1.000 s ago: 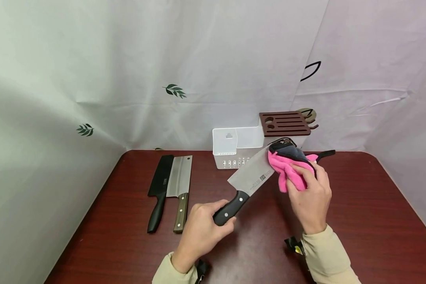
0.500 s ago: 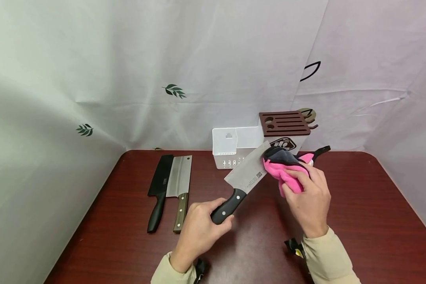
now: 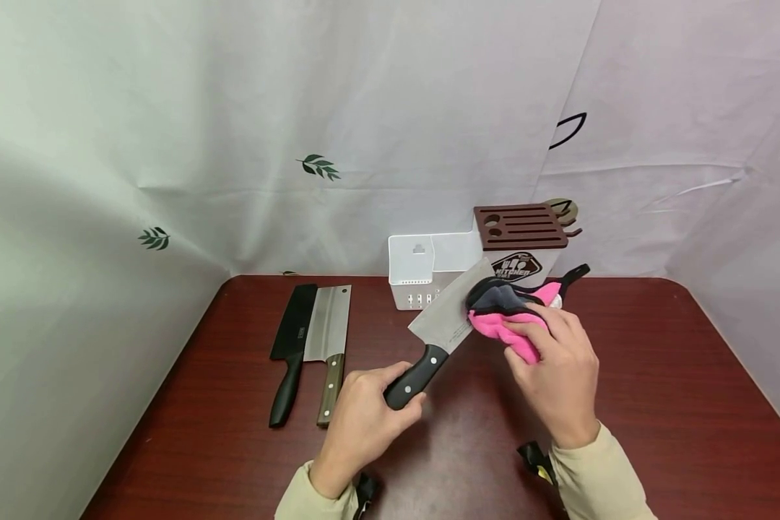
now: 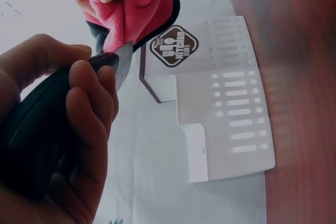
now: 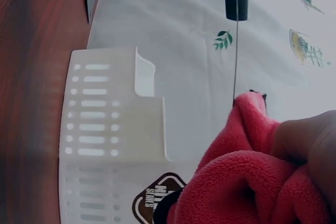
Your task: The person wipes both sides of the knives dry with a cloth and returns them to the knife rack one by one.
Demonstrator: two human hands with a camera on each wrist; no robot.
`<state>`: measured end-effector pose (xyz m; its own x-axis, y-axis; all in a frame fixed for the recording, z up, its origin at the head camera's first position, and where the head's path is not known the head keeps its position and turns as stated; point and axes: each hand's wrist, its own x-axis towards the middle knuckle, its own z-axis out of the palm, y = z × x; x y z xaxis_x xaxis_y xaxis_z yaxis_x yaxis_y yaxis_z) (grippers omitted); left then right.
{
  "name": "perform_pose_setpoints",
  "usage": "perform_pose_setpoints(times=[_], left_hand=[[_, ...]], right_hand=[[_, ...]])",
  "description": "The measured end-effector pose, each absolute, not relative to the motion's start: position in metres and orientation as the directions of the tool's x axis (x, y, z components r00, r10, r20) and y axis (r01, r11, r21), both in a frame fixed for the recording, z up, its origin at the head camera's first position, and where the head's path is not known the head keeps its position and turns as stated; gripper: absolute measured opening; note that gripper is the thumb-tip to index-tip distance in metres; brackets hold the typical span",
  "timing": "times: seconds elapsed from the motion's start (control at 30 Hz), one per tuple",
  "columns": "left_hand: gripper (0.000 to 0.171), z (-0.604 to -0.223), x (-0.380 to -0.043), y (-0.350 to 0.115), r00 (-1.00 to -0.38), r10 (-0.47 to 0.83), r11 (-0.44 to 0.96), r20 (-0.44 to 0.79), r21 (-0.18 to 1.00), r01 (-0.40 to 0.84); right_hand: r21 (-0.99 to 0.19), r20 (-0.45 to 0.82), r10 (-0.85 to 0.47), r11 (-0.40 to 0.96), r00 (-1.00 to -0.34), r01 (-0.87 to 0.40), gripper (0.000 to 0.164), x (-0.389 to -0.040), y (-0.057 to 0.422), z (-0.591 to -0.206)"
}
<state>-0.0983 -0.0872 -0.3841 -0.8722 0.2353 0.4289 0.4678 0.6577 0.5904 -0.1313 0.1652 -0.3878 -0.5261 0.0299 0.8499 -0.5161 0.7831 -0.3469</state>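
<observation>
My left hand point(image 3: 364, 419) grips the black riveted handle of a cleaver point(image 3: 443, 309), whose broad steel blade slants up to the right above the table. In my right hand point(image 3: 559, 372) is a bunched pink and dark grey cloth point(image 3: 503, 318), pinched between thumb and fingers and lying against the blade. The cloth hides part of the blade's right side. In the right wrist view the blade appears edge-on, with its edge meeting the pink cloth point(image 5: 247, 182). The left wrist view shows fingers curled round the black handle point(image 4: 42, 114).
A white knife holder point(image 3: 437, 253) with a brown slotted top point(image 3: 520, 226) stands at the back, partly behind the blade. To the left, a black cleaver point(image 3: 294, 325) and a wooden-handled cleaver point(image 3: 328, 325) lie side by side on the reddish table point(image 3: 201, 448). White curtains surround the table.
The cloth and right hand have moved left and down along the blade toward the handle, uncovering the blade's far end. The left hand and cleaver have shifted slightly left.
</observation>
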Motion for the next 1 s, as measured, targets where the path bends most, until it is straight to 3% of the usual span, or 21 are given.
perform_pose_setpoints(times=[0.63,1.0], left_hand=[[0.023,-0.386,-0.099,-0.085,-0.886,0.253,0.676,0.389,0.583,0.450],[0.023,-0.386,-0.099,-0.083,-0.887,0.267,0.673,0.376,0.586,0.451]], right_hand=[[-0.206,0.858,-0.181,0.736,-0.481,-0.645,0.013,-0.124,0.152,-0.382],[-0.170,0.856,-0.232,0.716,-0.461,-0.677,0.022,-0.121,0.148,-0.382]])
